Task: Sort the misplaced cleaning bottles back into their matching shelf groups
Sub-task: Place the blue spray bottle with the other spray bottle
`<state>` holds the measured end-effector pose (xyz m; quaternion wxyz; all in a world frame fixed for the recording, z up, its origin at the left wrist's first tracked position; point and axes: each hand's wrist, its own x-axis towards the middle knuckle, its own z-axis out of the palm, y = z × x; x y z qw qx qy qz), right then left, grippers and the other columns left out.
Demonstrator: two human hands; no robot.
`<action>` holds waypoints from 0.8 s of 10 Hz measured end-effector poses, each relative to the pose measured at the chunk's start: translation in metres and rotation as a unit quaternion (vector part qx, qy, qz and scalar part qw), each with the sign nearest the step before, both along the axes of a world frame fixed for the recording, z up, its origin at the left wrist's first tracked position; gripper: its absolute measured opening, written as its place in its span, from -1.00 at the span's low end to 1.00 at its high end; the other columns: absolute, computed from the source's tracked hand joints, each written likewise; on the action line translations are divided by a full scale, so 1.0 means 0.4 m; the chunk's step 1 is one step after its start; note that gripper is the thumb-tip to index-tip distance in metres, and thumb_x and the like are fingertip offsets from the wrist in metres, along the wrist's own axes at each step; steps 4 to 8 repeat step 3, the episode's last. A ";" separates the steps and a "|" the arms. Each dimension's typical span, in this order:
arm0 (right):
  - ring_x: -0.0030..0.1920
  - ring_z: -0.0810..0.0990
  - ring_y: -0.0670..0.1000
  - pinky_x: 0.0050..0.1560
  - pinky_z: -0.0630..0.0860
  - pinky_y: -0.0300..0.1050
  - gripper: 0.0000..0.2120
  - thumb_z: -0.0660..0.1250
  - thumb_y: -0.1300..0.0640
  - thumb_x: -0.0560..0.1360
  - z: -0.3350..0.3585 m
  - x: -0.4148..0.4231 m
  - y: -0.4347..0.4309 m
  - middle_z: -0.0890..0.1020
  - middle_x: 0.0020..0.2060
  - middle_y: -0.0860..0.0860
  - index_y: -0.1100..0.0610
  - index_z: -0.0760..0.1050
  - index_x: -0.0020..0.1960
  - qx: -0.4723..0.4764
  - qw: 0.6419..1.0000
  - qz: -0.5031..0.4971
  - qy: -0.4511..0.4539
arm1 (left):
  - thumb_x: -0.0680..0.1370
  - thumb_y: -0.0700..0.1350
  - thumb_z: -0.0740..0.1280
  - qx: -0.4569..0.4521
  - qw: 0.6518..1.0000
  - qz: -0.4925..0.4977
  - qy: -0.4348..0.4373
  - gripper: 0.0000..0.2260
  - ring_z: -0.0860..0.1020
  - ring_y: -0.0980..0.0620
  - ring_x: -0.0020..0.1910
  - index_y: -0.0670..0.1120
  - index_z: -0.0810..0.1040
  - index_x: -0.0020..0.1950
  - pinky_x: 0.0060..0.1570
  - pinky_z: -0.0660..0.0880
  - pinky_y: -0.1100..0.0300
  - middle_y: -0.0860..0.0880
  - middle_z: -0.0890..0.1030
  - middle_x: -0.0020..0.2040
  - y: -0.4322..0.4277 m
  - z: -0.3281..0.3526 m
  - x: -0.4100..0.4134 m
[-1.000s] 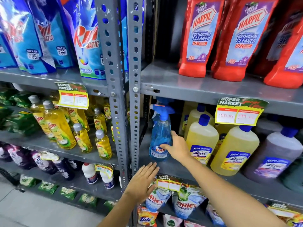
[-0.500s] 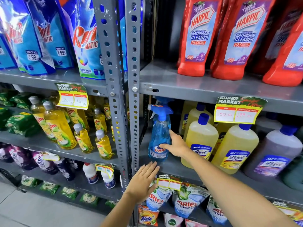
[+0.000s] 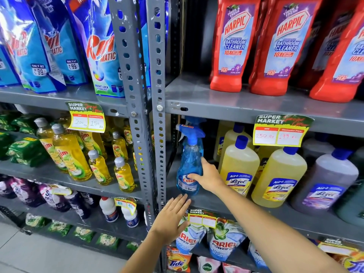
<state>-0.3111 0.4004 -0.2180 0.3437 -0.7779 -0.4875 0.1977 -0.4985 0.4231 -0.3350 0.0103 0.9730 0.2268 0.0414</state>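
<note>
A blue Colin spray bottle (image 3: 190, 160) stands upright at the left end of the middle right shelf (image 3: 262, 213), beside yellow Lizol bottles (image 3: 238, 168). My right hand (image 3: 209, 178) wraps the bottle's lower right side, thumb on the label and fingers behind it. My left hand (image 3: 171, 219) hovers flat with fingers spread just below the shelf edge, holding nothing. A purple Lizol bottle (image 3: 325, 182) stands further right. Red Harpic bottles (image 3: 234, 46) fill the shelf above. Yellow Vim bottles (image 3: 71, 154) stand in the left bay.
Grey perforated uprights (image 3: 141, 95) divide the two bays. Blue Rin pouches (image 3: 102, 56) hang over the upper left shelf. Ariel pouches (image 3: 222, 241) sit below the Colin bottle. Yellow price tags (image 3: 279, 133) hang from the shelf edges. Floor tiles show at bottom left.
Hardly anything has shifted. My right hand stays on the Colin bottle, which keeps its spot, and my left hand remains below the shelf edge.
</note>
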 end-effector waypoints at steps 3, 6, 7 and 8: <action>0.33 0.55 0.09 0.26 0.55 0.09 -0.26 0.48 -0.02 0.46 0.000 -0.022 -0.026 0.53 0.37 0.07 0.04 0.17 0.50 -0.003 1.000 -0.003 0.017 | 0.65 0.20 -0.04 -0.020 1.000 0.006 0.002 -0.41 -0.19 0.02 0.55 -0.04 -0.12 0.59 0.47 -0.34 0.00 0.00 -0.14 0.59 -0.006 0.016 0.002; 0.33 0.55 0.09 0.26 0.55 0.09 -0.26 0.48 -0.02 0.46 0.000 -0.022 -0.026 0.53 0.37 0.07 0.04 0.17 0.50 -0.003 1.000 -0.003 0.017 | 0.65 0.20 -0.04 -0.020 1.000 0.006 0.002 -0.41 -0.19 0.02 0.55 -0.04 -0.12 0.59 0.47 -0.34 0.00 0.00 -0.14 0.59 -0.006 0.016 0.002; 0.33 0.55 0.09 0.26 0.55 0.09 -0.26 0.48 -0.02 0.46 0.000 -0.022 -0.026 0.53 0.37 0.07 0.04 0.17 0.50 -0.003 1.000 -0.003 0.017 | 0.65 0.20 -0.04 -0.020 1.000 0.006 0.002 -0.41 -0.19 0.02 0.55 -0.04 -0.12 0.59 0.47 -0.34 0.00 0.00 -0.14 0.59 -0.006 0.016 0.002; 0.33 0.55 0.09 0.26 0.55 0.09 -0.26 0.48 -0.02 0.46 0.000 -0.022 -0.026 0.53 0.37 0.07 0.04 0.17 0.50 -0.003 1.000 -0.003 0.017 | 0.65 0.20 -0.04 -0.020 1.000 0.006 0.002 -0.41 -0.19 0.02 0.55 -0.04 -0.12 0.59 0.47 -0.34 0.00 0.00 -0.14 0.59 -0.006 0.016 0.002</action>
